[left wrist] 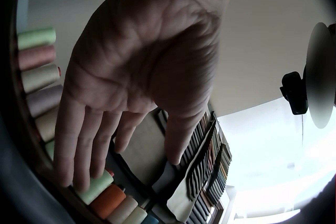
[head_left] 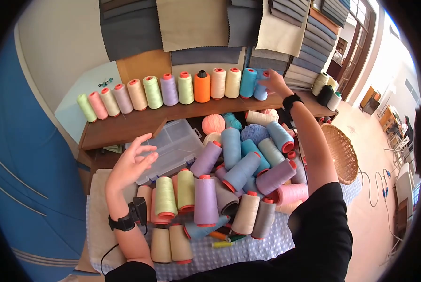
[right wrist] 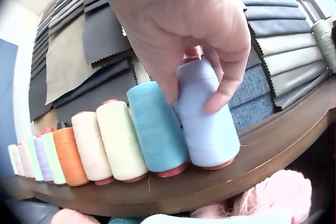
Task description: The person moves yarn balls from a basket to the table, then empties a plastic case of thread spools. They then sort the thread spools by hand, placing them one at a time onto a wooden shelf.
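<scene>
My right hand (head_left: 275,84) grips the top of a light blue thread cone (right wrist: 205,113), thumb on one side and fingers on the other. The cone stands upright on the wooden shelf (right wrist: 252,155), at the right end of a row of thread cones. Beside it is a teal cone (right wrist: 156,127), then a pale yellow one (right wrist: 122,140) and an orange one (head_left: 202,87). My left hand (head_left: 130,162) is raised over the clear plastic box (head_left: 173,145), fingers extended and holding nothing. Its palm shows in the left wrist view.
A heap of thread cones (head_left: 206,202) and yarn balls (head_left: 213,124) covers the checkered cloth (head_left: 276,239) in front of me. A wicker basket (head_left: 338,152) is at the right. Fabric swatches (head_left: 191,23) hang behind the shelf. More spools (head_left: 325,95) stand at the shelf's far right.
</scene>
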`<state>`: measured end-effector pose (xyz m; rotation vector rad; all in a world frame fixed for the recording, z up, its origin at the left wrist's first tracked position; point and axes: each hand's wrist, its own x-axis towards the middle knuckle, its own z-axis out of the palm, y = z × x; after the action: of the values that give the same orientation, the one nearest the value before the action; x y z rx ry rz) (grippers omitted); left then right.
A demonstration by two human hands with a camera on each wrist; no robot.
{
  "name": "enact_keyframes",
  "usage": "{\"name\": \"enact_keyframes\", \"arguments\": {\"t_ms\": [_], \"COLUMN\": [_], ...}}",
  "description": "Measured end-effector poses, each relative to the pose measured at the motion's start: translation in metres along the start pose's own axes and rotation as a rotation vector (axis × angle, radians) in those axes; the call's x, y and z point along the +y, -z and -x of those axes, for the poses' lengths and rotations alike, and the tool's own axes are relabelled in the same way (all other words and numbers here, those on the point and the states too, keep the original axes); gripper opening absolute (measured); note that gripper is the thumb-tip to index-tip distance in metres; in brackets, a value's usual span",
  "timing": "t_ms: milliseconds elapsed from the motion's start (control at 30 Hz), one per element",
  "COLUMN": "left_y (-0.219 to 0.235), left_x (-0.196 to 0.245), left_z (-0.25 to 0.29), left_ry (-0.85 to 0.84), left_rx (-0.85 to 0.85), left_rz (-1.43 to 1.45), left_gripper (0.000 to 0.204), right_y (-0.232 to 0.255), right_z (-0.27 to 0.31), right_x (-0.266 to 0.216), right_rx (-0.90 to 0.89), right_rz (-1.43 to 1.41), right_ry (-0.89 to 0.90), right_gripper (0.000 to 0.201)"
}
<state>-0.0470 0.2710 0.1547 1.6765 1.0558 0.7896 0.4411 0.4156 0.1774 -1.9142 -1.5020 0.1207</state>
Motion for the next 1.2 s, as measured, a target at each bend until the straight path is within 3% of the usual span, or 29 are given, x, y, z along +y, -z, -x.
{"name": "enact_keyframes", "arguments": {"t_ms": [33, 133, 267, 367, 433, 500, 567, 700, 833, 900, 933, 1000, 1033, 1100, 1133, 1200], "left_y": [0.0, 0.0, -0.002, -0.004, -0.003, -0.002, -0.003, -0.006, -0.004, -0.002, -0.002, -0.002, -0.003, -0.005, -0.005, -0.003], "left_x": [0.0, 0.0, -0.002, 0.002, 0.003, 0.004, 0.003, 0.004, 0.006, 0.008, 0.008, 0.006, 0.005, 0.005, 0.005, 0.004], "left_z": [0.0, 0.0, -0.002, -0.001, 0.0, 0.001, 0.002, 0.003, 0.007, 0.007, 0.007, 0.005, 0.004, 0.003, 0.002, 0.003], "left_ry": [0.004, 0.048, 0.044, 0.06, 0.055, 0.053, 0.05, 0.026, 0.018, 0.019, 0.035, 0.043, 0.052, 0.043, 0.038, 0.046], "left_rx": [0.007, -0.005, -0.025, -0.039, -0.045, -0.047, -0.045, -0.058, -0.053, -0.042, -0.043, -0.048, -0.054, -0.049, -0.048, -0.028], "left_rz": [-0.001, -0.014, -0.021, -0.033, -0.035, -0.031, -0.024, -0.02, -0.019, -0.027, -0.036, -0.037, -0.033, -0.043, -0.053, -0.048], "left_gripper": [0.056, 0.055, 0.056, 0.056, 0.056, 0.056, 0.056, 0.056, 0.056, 0.056, 0.056, 0.056, 0.056, 0.056, 0.057, 0.056], "right_y": [0.001, -0.004, -0.008, 0.007, 0.027, 0.039, 0.045, 0.03, 0.047, 0.059, 0.064, 0.067, 0.061, 0.039, 0.024, 0.002], "right_z": [0.005, -0.004, -0.005, 0.011, 0.016, 0.043, 0.082, 0.109, 0.1, 0.071, 0.056, 0.031, 0.026, 0.009, -0.005, -0.022], "right_x": [-0.008, -0.002, 0.014, 0.004, -0.011, -0.013, -0.034, -0.019, -0.028, -0.017, -0.011, 0.005, 0.014, 0.035, 0.053, 0.069], "right_rx": [-0.073, -0.115, -0.131, -0.145, -0.42, -0.511, -0.868, -0.925, -0.85, -0.656, -0.654, -0.392, -0.391, -0.031, 0.064, 0.114], "right_rz": [-0.137, -0.163, -0.276, -0.281, 0.209, 0.293, 0.579, 0.821, 0.689, 0.355, 0.354, 0.092, 0.091, 0.186, 0.247, 0.244], "right_ry": [-0.072, -0.093, -0.044, -0.054, -0.258, -0.19, -0.079, 0.004, 0.003, -0.101, -0.098, -0.195, -0.193, -0.13, -0.087, -0.099], "right_gripper": [0.054, 0.057, 0.059, 0.046, 0.041, 0.047, 0.058, 0.069, 0.072, 0.056, 0.056, 0.057, 0.057, 0.067, 0.067, 0.067]}}
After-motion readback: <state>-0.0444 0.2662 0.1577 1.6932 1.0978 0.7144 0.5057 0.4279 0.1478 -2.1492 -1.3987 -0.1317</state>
